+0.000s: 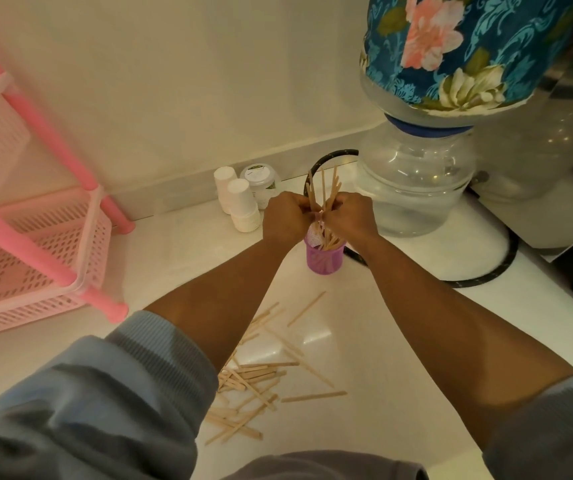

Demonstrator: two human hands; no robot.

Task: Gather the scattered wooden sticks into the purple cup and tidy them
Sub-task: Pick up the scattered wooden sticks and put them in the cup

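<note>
A purple mesh cup (324, 259) stands on the white counter (399, 341), with a bunch of wooden sticks (323, 187) standing in it and fanning out above my hands. My left hand (286, 216) and my right hand (349, 214) meet just above the cup, and both grip the bunch from either side. Several more sticks (260, 375) lie scattered on the counter between my forearms, nearer to me.
A pink plastic rack (35, 237) stands at the left. Two stacks of white paper cups (241, 206) and a small lidded jar (260, 178) sit behind the cup. A water dispenser bottle (416, 174) with a floral cover and a black hose (485, 275) are at the right.
</note>
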